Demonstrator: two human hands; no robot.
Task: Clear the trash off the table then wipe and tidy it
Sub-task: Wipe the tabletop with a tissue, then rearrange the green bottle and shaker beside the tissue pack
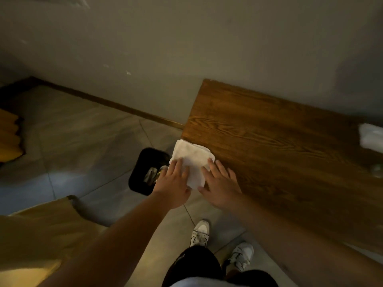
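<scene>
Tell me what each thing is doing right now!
White cloth: folded, on the table corner, overhanging the edge.
Left hand: flat, pressing the cloth.
Right hand: flat, fingertips on the cloth.
Wooden table: bare near the cloth.
Black trash bin: open, trash inside.

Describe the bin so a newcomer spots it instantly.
Start at the wooden table along the wall, then drop to the tiled floor just off its left corner, where both hands press a white cloth. The bin sits below that corner: a small black open-topped container with trash inside, the only black thing on the floor there.
</scene>
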